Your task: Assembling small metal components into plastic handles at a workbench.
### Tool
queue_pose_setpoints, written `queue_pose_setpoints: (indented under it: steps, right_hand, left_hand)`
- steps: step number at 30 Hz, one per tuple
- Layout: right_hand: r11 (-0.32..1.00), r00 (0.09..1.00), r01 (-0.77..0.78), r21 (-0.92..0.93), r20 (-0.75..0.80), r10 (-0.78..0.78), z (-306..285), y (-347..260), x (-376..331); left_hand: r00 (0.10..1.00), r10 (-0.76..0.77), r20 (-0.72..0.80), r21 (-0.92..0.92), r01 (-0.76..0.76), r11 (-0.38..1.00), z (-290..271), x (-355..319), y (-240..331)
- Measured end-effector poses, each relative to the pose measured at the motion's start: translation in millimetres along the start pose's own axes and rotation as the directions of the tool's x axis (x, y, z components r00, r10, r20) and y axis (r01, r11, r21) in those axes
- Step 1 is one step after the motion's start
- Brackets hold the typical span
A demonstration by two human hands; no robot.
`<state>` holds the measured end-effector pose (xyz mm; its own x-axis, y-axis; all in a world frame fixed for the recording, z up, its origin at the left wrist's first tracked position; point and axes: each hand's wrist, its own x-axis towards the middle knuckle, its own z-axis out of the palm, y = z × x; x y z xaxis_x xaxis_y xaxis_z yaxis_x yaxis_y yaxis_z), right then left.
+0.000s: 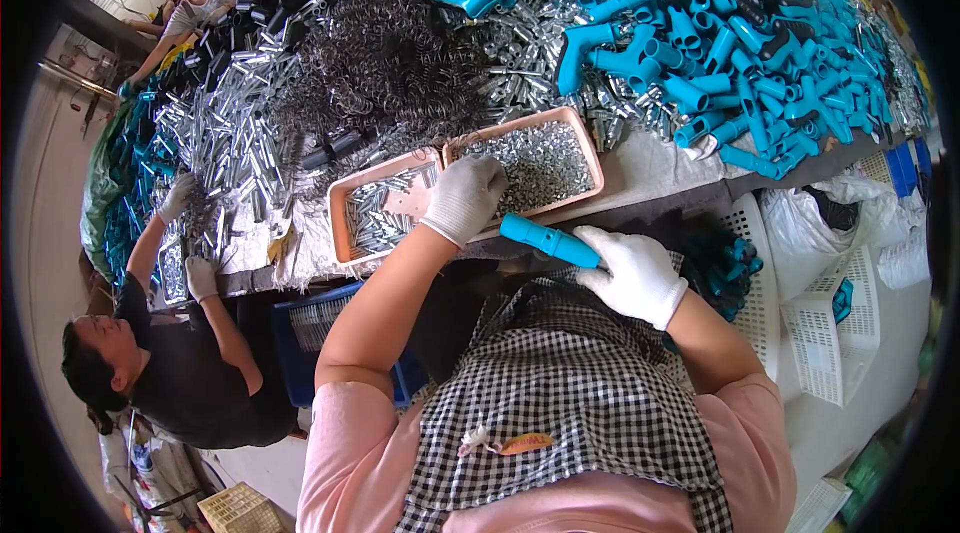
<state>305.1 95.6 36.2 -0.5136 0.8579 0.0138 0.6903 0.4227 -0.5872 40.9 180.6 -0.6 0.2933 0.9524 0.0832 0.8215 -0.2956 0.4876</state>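
My right hand point(632, 273) grips the teal tube point(550, 240) by one end, apparently keeping it near the tray point(596, 173) of small metal parts point(545, 158), where my left hand point(465, 201) curls, its grasp hidden.

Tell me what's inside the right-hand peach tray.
Many small silvery metal pieces lie in the right-hand peach tray. The left hand covers part of its left end; whatever is beneath that hand or under the top layer is hidden.

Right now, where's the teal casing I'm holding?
In the head view, the teal casing is in your right hand, slightly right of centre, on your side of the tray of small metal parts.
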Motion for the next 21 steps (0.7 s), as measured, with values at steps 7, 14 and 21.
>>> queue_pose_setpoints:
  steps: [7,14,21]
  right_hand:
    - [1.000,1.000,0.028,-0.009,-0.013,-0.028,7.9,-7.9,-1.3]
    - [0.998,1.000,0.010,-0.063,0.004,-0.010,11.4,-12.9,-1.7]
    - [0.996,1.000,-0.003,-0.088,-0.006,0.002,14.6,-16.7,0.3]
  left_hand:
    - [0.985,0.073,-0.158,-0.072,-0.085,0.994,2.5,-9.5,-7.1]
    - [0.970,0.084,-0.227,0.005,-0.085,0.996,0.5,-17.4,-8.4]
    - [0.922,0.118,-0.369,-0.169,-0.192,0.967,-21.1,-32.4,-4.8]
